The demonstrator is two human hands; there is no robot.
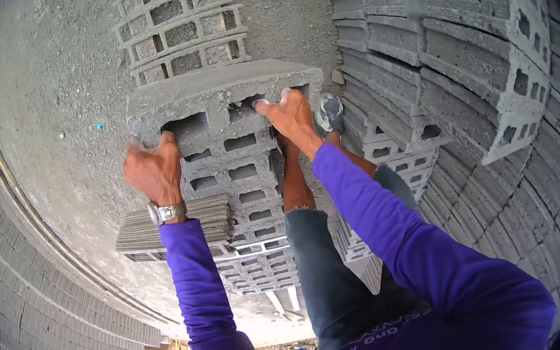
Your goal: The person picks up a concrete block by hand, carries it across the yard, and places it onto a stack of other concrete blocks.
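Observation:
My left hand (151, 168), with a metal watch (166, 212) at its wrist, is closed on the left end of a grey concrete hollow block (224, 87). Its thumb reaches into one of the block's cavities. On the same block, my right hand (292, 116) grips nearer the right end, fingers hooked into the openings. The block's smooth long side faces up, and its holed face is turned toward me. Below it in the view, more hollow blocks (243, 174) form a column beside my legs.
Several hollow blocks (181, 20) lie in a row on the gritty ground (61, 97). A tall block stack (459, 41) rises at the right, close to my shoe (330, 114). Thin grey slabs (174, 226) sit by the column. Long stacked rows (30, 303) curve along the left.

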